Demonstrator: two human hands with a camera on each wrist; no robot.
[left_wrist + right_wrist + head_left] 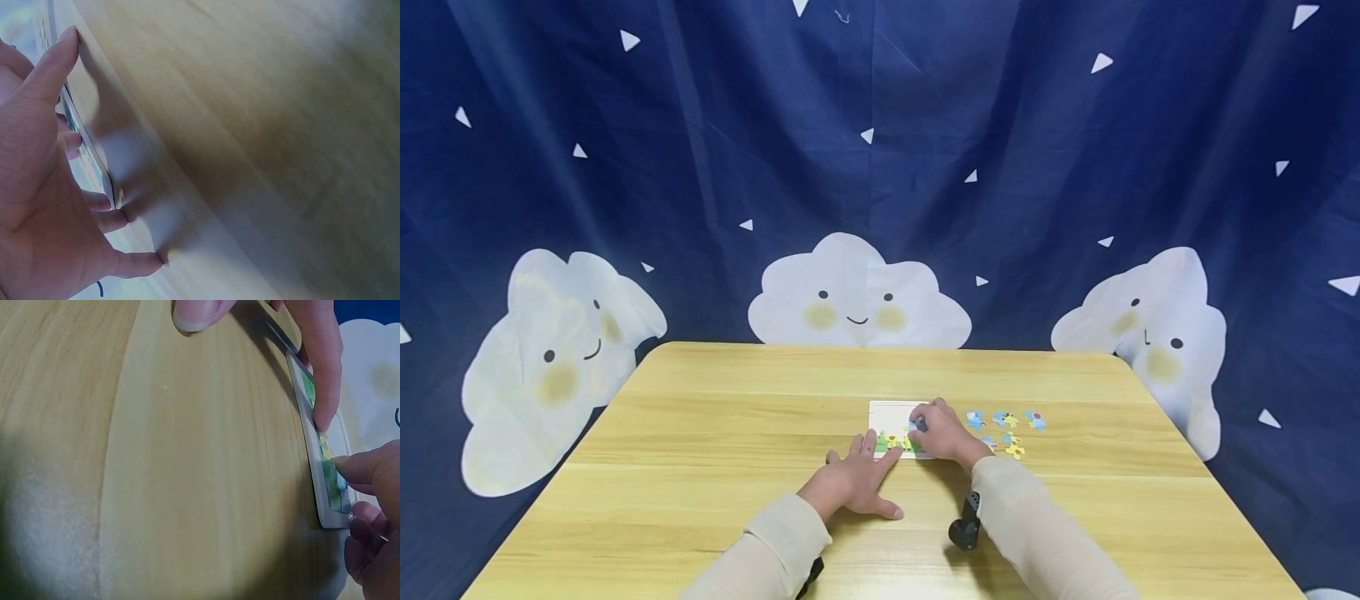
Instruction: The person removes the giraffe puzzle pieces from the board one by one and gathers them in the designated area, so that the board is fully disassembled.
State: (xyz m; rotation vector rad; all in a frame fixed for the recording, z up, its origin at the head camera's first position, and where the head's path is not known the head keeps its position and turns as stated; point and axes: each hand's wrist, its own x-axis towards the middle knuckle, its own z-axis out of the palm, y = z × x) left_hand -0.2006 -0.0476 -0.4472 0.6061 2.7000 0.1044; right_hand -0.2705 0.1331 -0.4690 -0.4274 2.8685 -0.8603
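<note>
- Left hand [853,479]: low over the pale yellow wood-grain table [662,467], with fingers [326,369] almost straight and widely spread, released, without grasp.
- At one left fingertip, as seen from the right wrist: light contact with the coloured part of a thin white rectangular puzzle board [889,414]; thumb of the same hand well apart from the others, on the near side of the board.
- Right hand [947,432]: at the right end of this board, with curled fingers, thumb and forefinger in a pinch on a small flat pale-blue puzzle piece [342,482], mostly hidden by them.
- Inside the board, along the near edge: green and yellow puzzle pieces [891,442] in a row; toward the upper left, plain white surface.
- To the right of the board, flat on the table: several loose blue and yellow puzzle pieces [1013,447], one partly behind the right wrist.
- In the way of a full view: right hand over the right end of the board, left fingers over the near left part.
- Under the right cream-coloured sleeve [1030,508]: a small black device [964,529].
- Behind the table: a dark blue curtain [790,125] with white triangles and smiling clouds.
</note>
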